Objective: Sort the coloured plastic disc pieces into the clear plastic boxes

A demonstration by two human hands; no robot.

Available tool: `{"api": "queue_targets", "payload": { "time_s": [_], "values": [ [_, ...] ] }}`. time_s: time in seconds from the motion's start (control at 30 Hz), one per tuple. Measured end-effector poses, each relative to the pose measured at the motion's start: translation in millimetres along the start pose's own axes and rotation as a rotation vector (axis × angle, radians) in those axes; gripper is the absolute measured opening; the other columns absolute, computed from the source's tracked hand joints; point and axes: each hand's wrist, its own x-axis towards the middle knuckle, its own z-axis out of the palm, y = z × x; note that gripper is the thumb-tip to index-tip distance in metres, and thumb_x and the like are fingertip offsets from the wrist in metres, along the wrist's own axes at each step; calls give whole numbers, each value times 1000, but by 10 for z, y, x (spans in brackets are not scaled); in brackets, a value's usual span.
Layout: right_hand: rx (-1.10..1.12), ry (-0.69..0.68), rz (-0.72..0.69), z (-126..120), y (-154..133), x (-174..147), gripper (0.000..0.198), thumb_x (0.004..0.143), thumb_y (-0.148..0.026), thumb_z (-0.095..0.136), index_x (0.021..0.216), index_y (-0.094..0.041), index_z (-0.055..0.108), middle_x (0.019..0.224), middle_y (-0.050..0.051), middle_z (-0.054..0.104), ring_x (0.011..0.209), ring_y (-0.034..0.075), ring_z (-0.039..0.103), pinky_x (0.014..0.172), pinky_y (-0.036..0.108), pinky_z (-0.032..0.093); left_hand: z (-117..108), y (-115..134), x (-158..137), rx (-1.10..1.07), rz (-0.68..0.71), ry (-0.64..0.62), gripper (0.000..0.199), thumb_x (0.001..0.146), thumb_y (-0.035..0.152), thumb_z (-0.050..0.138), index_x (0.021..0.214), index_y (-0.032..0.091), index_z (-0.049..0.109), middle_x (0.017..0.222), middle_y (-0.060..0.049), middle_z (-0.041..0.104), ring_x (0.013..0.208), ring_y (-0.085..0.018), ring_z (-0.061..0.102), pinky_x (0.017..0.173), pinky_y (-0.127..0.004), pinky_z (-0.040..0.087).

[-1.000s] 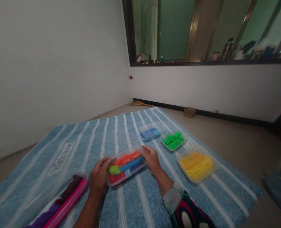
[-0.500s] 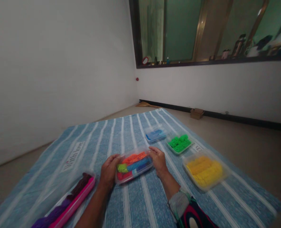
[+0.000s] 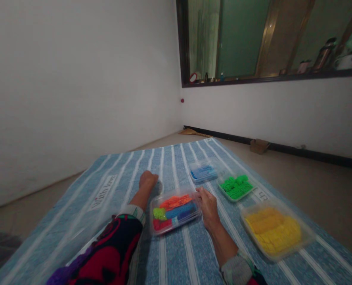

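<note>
A clear plastic box stands on the striped cloth, holding bundles of orange, lime, blue and red soft material. My right hand grips its right end, thumb and fingers at the rim. Past the box's far left corner is my left hand, its fingers curled and turned away from view. A faint see-through patch shows beside it, but what it holds, if anything, is hidden. My left sleeve covers most of a long clear container with purple material at the lower left.
To the right stand a box of yellow material, an open tray of green pieces and a clear box of blue pieces. The striped cloth lies under everything. Beyond are a small cardboard box and white walls.
My left hand has let go of the box's left end and moved forward past it. My right hand stays on the right end. The whole view has shifted slightly.
</note>
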Motion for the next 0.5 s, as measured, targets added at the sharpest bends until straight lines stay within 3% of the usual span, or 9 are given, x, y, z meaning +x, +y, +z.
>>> {"api": "queue_targets", "payload": {
  "time_s": [0.1, 0.23, 0.5],
  "values": [
    [-9, 1, 6, -8, 8, -2, 47, 75, -61, 58, 91, -18, 67, 72, 2, 68, 67, 17, 63, 64, 27, 47, 13, 0, 152, 120, -44, -31, 37, 87, 34, 59, 119, 18, 55, 119, -8, 58, 104, -22, 59, 85, -41, 52],
    [-17, -3, 10, -6, 29, 4, 46, 75, -60, 58, 91, -17, 68, 72, 2, 67, 67, 17, 62, 63, 26, 46, 47, -38, 264, 210, -1, -30, 37, 86, 34, 60, 120, 19, 55, 120, -8, 57, 105, -22, 58, 85, -41, 51],
    [-50, -6, 6, -2, 30, -6, 46, 75, -57, 59, 92, -15, 68, 73, 2, 66, 68, 17, 62, 64, 26, 47, 98, -55, 478, 224, 16, -11, 33, 85, 31, 61, 115, 16, 58, 115, -9, 60, 104, -23, 60, 84, -39, 52]
  ]
}}
